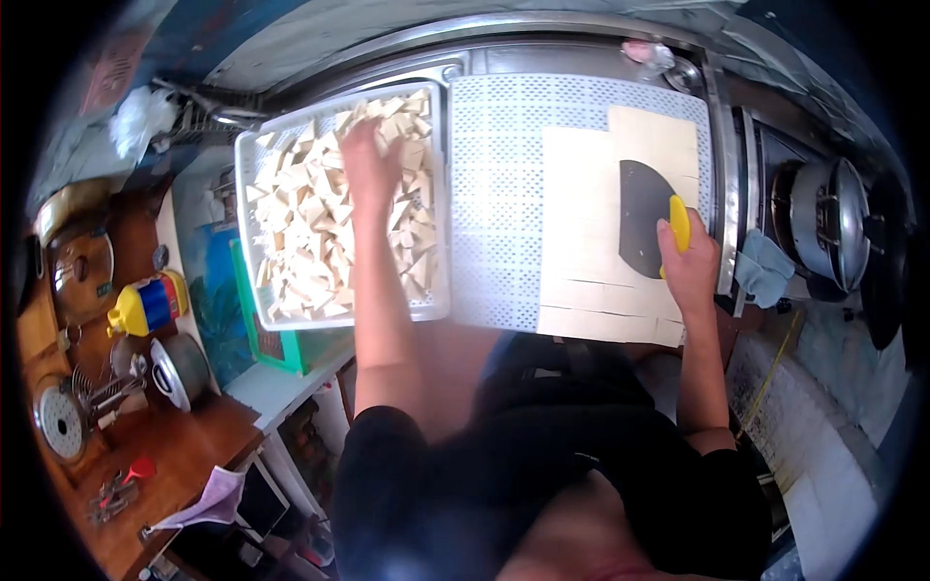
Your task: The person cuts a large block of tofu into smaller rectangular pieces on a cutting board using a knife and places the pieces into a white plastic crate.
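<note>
Before me a white perforated plastic tray bears pale cream slabs, perhaps tofu, scored with straight cut lines. My right hand grips the yellow handle of a scraper whose dark half-round blade lies over the slabs. To the left, a white plastic crate holds many loose cut pieces of the same pale stuff, many of them wedge-shaped. My left hand reaches down among these pieces near the crate's far side. Its fingertips are partly hidden, so whether it holds a piece is unclear.
A metal sink rim runs behind the tray. A lidded metal pot stands at right, with a blue-grey cloth beside it. At left are a green-framed object, a yellow bottle and a wooden surface with utensils.
</note>
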A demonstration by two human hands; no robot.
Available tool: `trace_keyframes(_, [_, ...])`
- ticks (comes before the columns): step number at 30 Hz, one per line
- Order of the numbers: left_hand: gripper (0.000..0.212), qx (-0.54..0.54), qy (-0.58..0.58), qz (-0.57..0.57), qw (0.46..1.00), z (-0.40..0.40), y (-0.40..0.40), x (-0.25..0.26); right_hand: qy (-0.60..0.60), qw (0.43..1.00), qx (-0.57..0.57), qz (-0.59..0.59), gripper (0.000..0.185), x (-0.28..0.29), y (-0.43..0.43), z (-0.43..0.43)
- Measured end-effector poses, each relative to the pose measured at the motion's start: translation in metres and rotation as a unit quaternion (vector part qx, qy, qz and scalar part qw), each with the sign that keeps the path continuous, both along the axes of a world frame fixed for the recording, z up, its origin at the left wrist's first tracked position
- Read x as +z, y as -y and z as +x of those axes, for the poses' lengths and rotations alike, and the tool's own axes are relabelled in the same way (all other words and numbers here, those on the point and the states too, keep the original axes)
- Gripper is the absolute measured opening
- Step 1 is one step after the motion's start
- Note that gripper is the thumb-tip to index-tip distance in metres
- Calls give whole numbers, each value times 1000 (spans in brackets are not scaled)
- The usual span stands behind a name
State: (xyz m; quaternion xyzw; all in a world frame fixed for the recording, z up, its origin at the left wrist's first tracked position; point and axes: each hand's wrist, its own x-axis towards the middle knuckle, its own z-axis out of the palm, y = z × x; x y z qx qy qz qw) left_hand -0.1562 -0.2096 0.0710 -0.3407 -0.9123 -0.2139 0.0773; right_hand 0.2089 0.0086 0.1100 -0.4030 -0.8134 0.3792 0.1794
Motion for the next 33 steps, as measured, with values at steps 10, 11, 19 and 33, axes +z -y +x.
trace_keyframes(10, [41,-244,117,-27,962,143,-236,-44,17,999,16,42,19,11,7,14])
trace_keyframes(11, [41,-243,119,-26,962,145,-238,-41,25,999,7,44,19,10,6,19])
trace_keyframes(19, [35,-178,396,189,881,141,-197,-52,2,996,-29,90,18,14,4,14])
trace_keyframes(33, [40,-34,757,336,560,188,-138,-24,56,976,112,176,12,15,18,-43])
